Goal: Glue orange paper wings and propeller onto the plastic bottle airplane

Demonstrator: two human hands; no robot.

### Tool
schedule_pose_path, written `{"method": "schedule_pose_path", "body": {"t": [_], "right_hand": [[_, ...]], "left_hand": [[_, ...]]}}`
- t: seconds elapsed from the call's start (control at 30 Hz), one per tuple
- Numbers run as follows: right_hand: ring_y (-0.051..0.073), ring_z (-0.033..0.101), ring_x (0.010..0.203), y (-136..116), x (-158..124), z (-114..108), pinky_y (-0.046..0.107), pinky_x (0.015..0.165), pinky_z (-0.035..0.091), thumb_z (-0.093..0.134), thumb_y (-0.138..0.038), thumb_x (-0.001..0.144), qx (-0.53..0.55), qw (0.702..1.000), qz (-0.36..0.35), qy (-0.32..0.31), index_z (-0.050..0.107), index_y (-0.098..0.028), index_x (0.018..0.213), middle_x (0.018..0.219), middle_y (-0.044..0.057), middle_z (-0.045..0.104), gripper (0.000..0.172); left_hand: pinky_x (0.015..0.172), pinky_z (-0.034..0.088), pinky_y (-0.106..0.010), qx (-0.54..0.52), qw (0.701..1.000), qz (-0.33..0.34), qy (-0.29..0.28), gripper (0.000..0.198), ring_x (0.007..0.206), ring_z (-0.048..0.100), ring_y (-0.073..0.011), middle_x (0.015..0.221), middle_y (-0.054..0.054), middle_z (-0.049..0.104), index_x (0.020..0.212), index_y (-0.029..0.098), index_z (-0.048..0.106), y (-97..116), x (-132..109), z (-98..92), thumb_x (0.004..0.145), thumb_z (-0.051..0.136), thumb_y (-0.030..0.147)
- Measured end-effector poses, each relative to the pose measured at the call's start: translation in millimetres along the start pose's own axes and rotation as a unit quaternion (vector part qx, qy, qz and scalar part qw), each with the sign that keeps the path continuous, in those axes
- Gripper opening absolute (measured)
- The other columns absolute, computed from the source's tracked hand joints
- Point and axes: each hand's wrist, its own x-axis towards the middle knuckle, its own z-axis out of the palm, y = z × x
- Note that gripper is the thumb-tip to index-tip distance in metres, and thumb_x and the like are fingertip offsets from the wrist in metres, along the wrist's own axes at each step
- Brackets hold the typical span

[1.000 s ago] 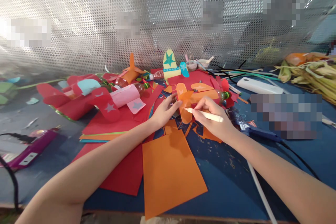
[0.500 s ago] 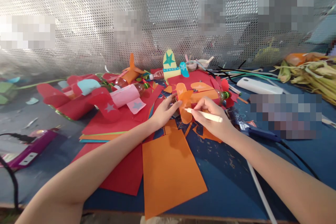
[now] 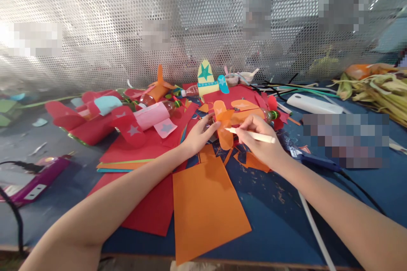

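My right hand (image 3: pixel 262 137) grips a white marker pen (image 3: pixel 259 136), its tip at the lower half of an upright orange paper piece with rounded ends (image 3: pixel 225 139). This piece sits at the near end of an orange paper-covered bottle plane (image 3: pixel 249 115), whose green neck points right. From the other side, my left hand (image 3: pixel 201 136) steadies the plane, thumb against the orange piece; its other fingertips are partly hidden behind. A pale star shows on the upper half of the piece. Below the hands lies an orange sheet (image 3: pixel 206 211).
Red sheets (image 3: pixel 148 211) and several paper-covered bottle planes (image 3: pixel 92 125) lie to the left. A purple power strip (image 3: pixel 41 182) sits at far left. At right are a blue glue gun (image 3: pixel 319 161) with its cord and dried husks (image 3: pixel 378 93). Perforated silvery sheeting (image 3: pixel 203 21) stands behind.
My right hand and the marker have shifted slightly right, and the pen tip has moved slightly up and right on the orange piece. My left hand stays put.
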Motion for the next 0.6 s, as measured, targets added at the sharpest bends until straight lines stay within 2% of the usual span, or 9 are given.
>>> {"method": "schedule_pose_path", "body": {"t": [0.5,0.6], "right_hand": [[0.009,0.048,0.052,0.5,-0.3,-0.6,0.023,0.049,0.037,0.059,-0.035,0.084,-0.034,0.999,-0.016,-0.033,0.044,-0.022,0.075,0.061,-0.005,0.053,0.022],[0.010,0.049,0.049,-2.9,0.9,-0.7,0.023,0.048,0.038,0.058,-0.030,0.083,0.003,1.000,-0.011,-0.009,0.043,-0.023,0.072,0.055,-0.006,0.053,0.020]], "left_hand": [[0.103,0.039,-0.035,0.004,1.000,0.006,0.003,0.056,0.118,0.053,-0.0248,0.120,-0.008,0.063,0.128,0.016,0.051,-3.2,1.2,0.4,0.084,0.046,0.051],[0.103,0.040,-0.034,0.002,1.000,0.003,0.001,0.054,0.119,0.053,-0.0245,0.123,-0.007,0.063,0.128,0.018,0.051,-1.1,0.6,0.1,0.085,0.046,0.050]]}}
